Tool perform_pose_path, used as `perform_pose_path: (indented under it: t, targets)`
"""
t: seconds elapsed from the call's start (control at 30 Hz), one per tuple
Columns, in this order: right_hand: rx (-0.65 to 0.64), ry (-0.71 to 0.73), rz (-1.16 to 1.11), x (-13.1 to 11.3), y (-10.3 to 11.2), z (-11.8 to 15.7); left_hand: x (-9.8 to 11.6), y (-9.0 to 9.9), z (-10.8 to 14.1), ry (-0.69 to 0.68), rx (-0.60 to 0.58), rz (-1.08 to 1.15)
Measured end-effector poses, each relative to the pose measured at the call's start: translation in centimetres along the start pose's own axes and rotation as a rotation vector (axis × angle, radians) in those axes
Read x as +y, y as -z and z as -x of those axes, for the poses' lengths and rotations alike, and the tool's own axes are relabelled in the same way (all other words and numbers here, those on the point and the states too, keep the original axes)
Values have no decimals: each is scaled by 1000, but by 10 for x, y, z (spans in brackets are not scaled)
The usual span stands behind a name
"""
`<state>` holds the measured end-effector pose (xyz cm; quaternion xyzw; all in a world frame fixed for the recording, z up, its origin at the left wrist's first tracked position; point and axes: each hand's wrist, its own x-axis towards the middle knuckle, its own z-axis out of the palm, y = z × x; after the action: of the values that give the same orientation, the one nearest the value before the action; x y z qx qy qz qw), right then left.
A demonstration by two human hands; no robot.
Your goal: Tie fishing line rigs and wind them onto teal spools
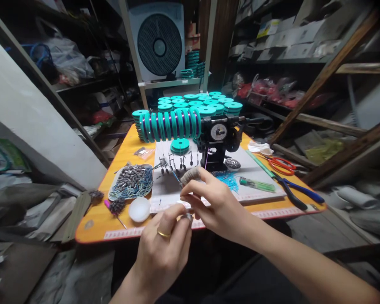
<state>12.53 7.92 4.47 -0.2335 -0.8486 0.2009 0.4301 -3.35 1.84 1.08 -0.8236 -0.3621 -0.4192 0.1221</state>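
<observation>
My left hand (pixel 166 242), with a ring on one finger, is closed in a pinch just past the table's front edge. A tiny greyish piece shows at its fingertips, too small to name. Close beside it, my right hand (pixel 217 202) is also pinching, its forefinger wrapped in grey cloth; what lies between its fingertips is hidden. Beyond the hands, a black winding machine (pixel 217 135) carries a row of teal spools (pixel 169 124) on its shaft. Below the spools hang several small dark weights and swivels (pixel 182 160). A thin blue-white rod (pixel 176 176) slants toward the wrapped finger.
A tray (pixel 114 195) of lead sinkers and a white round dish (pixel 139 210) sit left. Teal discs (pixel 205 110) crowd the back. Blue tubes (pixel 228 180), a green-capped tube (pixel 258 184), blue-handled pliers (pixel 304 192) and red scissors (pixel 283 166) lie right.
</observation>
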Motion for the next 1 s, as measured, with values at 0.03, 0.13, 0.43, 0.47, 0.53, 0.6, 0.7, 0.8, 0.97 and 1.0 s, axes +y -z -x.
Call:
perform_pose_path:
  t: [0.03,0.13,0.43,0.47,0.53,0.6,0.7,0.8,0.97,1.0]
  targets:
    - [2,2,-2,1,-1,-1,-1,1,0,-50,-15,-10]
    - [9,37,-6,4,-3,0,-2,4,-4,-30,-79,126]
    - [-102,495,358,9,20,33,-4,-3,-15,1033,-298,1256]
    - [-114,488,377,10,21,34,-4,-4,-15,1094,-307,1344]
    - [-119,425,356,11,20,35,-4,-7,-16,1196,-325,1471]
    - [-99,388,319,12,18,36,-4,-8,-18,1264,-335,1532]
    - [-113,403,304,14,18,35,-4,-8,-18,1307,-343,1584]
    - [-149,437,325,14,22,33,-5,-8,-17,1309,-340,1628]
    - [-161,487,338,11,27,30,-4,-8,-17,1294,-338,1670]
    - [-156,487,331,11,28,30,-4,-8,-17,1298,-335,1678]
